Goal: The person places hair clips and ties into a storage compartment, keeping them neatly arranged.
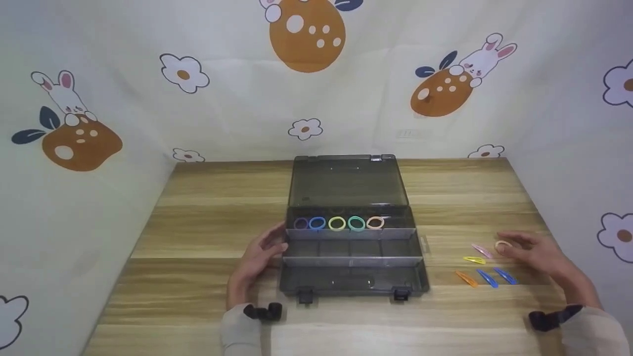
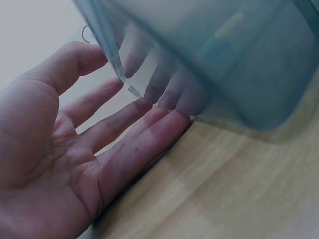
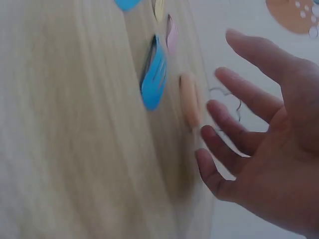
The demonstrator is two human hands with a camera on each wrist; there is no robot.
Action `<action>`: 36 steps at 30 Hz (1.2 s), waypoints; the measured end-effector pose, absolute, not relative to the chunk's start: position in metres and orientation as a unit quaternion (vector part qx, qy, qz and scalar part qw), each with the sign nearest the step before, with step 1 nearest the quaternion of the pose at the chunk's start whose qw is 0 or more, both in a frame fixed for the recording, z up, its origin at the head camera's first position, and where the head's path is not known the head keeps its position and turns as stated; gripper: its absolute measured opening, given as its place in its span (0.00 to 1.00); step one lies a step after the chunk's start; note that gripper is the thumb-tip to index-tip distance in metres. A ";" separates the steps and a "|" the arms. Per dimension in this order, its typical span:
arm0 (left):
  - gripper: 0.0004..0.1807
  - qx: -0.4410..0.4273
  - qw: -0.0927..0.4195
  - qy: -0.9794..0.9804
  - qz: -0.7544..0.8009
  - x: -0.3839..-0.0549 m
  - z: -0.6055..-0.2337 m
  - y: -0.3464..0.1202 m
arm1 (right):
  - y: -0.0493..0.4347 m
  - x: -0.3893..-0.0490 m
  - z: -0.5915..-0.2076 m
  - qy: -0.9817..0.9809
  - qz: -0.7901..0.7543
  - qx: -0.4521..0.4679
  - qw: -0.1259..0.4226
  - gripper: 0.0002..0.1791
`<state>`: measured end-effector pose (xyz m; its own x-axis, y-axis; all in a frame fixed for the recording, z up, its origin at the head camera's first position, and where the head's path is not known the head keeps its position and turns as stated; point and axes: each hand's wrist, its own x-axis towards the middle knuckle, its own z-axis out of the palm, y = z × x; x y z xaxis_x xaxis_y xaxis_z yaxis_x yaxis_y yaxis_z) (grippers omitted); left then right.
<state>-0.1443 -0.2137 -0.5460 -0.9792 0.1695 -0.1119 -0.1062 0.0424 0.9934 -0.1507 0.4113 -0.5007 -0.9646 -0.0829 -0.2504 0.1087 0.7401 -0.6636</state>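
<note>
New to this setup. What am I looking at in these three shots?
No robot here: a person works bare-handed, filmed from the head and from both wrists. The head view looks down at the table; each wrist view shows that hand close up. On the table: an open dark box with five rings in its back compartment, five hair clips and one loose ring. The left hand touches the box's side; the right hand is beside the loose ring, apparently holding nothing.

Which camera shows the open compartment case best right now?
Head: nearly the whole compartment case, with its open lid and dividers, is in frame. Left wrist shows only part of its outside, by the left hand; right wrist shows none of it.
</note>
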 end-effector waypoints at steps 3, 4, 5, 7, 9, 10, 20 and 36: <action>0.34 0.023 0.096 0.716 0.691 -0.143 -0.546 -0.213 | 0.422 -0.152 -0.505 0.911 -0.379 0.007 0.164 0.40; 0.35 0.021 0.097 0.716 0.691 -0.143 -0.546 -0.213 | 0.425 -0.153 -0.506 0.907 -0.385 0.007 0.171 0.41; 0.35 0.021 0.098 0.715 0.692 -0.142 -0.547 -0.213 | 0.427 -0.153 -0.507 0.904 -0.388 0.008 0.178 0.41; 0.35 0.018 0.098 0.716 0.691 -0.142 -0.547 -0.213 | 0.430 -0.154 -0.508 0.896 -0.403 0.012 0.186 0.43; 0.35 0.014 0.099 0.715 0.692 -0.142 -0.547 -0.213 | 0.432 -0.154 -0.510 0.892 -0.412 0.013 0.187 0.43; 0.35 0.016 0.098 0.716 0.691 -0.142 -0.547 -0.213 | 0.432 -0.153 -0.511 0.892 -0.412 0.010 0.184 0.42; 0.34 0.023 0.096 0.719 0.688 -0.143 -0.545 -0.211 | 0.432 -0.151 -0.517 0.915 -0.381 -0.029 0.128 0.38; 0.35 0.035 0.096 0.708 0.699 -0.145 -0.547 -0.212 | 0.428 -0.156 -0.514 0.933 -0.343 -0.017 0.106 0.28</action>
<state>-0.1451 -0.2123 -0.5472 -0.9792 0.1834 -0.0867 -0.0841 0.0215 0.9962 -0.1557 0.4276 -0.5144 -0.9771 -0.1042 -0.1854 0.0409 0.7635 -0.6445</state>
